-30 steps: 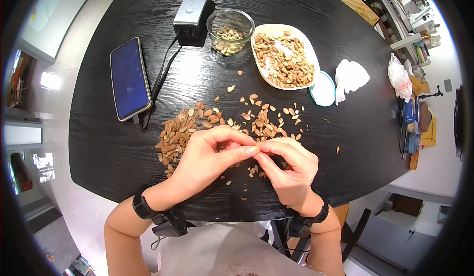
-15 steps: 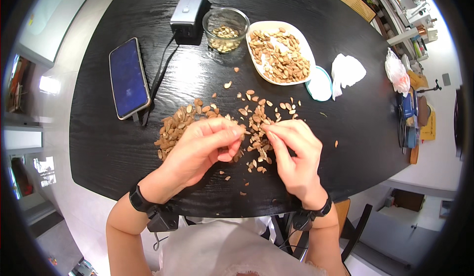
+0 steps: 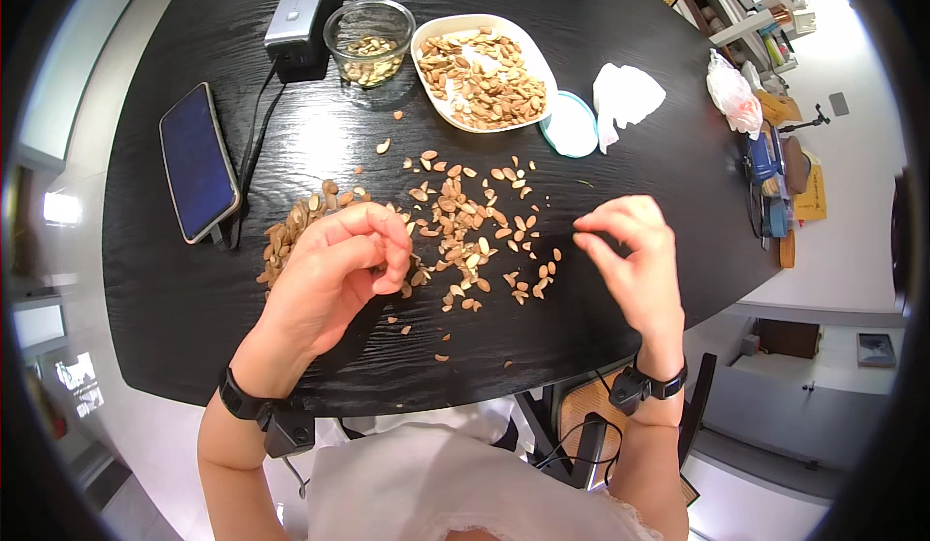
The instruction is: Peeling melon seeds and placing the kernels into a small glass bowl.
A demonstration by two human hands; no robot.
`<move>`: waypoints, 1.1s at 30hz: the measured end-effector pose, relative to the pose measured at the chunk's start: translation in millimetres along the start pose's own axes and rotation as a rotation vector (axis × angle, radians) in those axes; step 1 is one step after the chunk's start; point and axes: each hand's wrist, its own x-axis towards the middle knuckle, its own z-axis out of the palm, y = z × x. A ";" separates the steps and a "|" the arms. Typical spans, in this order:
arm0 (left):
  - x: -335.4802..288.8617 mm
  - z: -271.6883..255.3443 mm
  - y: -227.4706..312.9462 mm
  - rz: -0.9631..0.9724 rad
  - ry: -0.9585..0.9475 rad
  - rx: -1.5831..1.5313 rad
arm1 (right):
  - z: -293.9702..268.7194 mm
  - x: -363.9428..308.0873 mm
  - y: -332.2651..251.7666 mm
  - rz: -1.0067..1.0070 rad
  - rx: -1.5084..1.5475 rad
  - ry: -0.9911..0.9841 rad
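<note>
My left hand (image 3: 351, 262) is closed over the right edge of a heap of brown seeds (image 3: 291, 226). Its fingers are curled in with the thumb against them, and whatever they may hold is hidden. My right hand (image 3: 639, 255) hovers above the table to the right, a small gap showing between thumb and forefinger and nothing visible there. Between the hands lie scattered empty shells and seed pieces (image 3: 460, 212). Beyond them a white dish (image 3: 542, 61) holds many brown seeds or shells, and a glass bowl (image 3: 334, 30) holds pale greenish kernels.
On the black table (image 3: 542, 338), a phone (image 3: 199, 163) lies at the left with a cable. A grey power brick (image 3: 302, 8) stands far left. Right of the dish are a round teal-rimmed lid (image 3: 570, 126) and crumpled white tissue (image 3: 628, 95).
My right hand has moved right, away from the scattered shells, and its pinch has loosened. The left hand's fingers have curled in more. The whole view has shifted.
</note>
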 end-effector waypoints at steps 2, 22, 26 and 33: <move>0.9 0.5 -0.1 -0.009 0.001 0.021 | 6.5 -12.1 5.1 0.023 0.017 -0.048; 2.2 8.2 1.4 0.001 0.082 0.127 | 25.8 -27.8 -1.2 -0.107 0.044 -0.047; 2.1 5.1 1.9 0.002 0.069 0.165 | 33.1 -30.8 -12.7 -0.105 0.120 0.001; 3.3 2.8 2.2 0.007 0.011 0.143 | 56.5 -21.6 -35.4 -0.359 0.081 -0.038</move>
